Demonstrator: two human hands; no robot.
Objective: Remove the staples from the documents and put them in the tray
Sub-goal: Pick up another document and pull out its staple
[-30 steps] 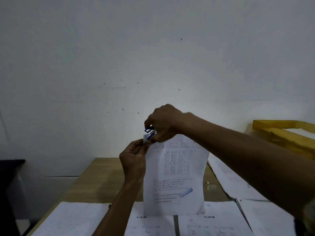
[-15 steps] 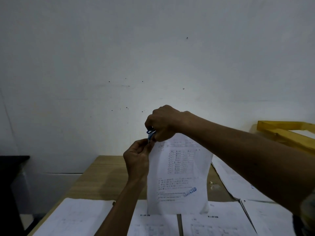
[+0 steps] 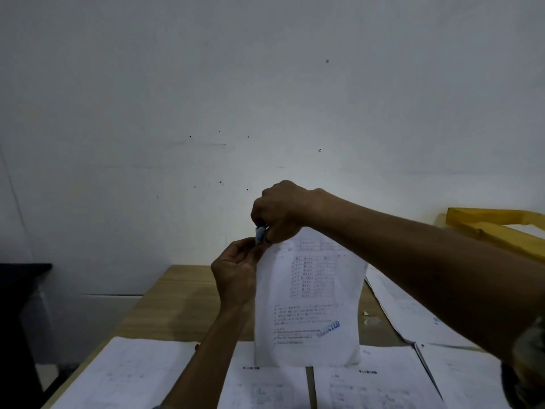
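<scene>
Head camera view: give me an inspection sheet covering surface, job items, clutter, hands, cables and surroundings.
Surface: wooden table, largely covered with paper.
Job's things: document held upright, blue stamp low on the page; blue staple remover at its top left corner; yellow tray far right.
Clutter: loose sheets along the near edge; small scraps beside the document.
Hands: left hand pinches the document's corner; right hand grips the staple remover.
Cables: nothing seen.
Surroundings: white wall with small holes; dark furniture at left.
</scene>
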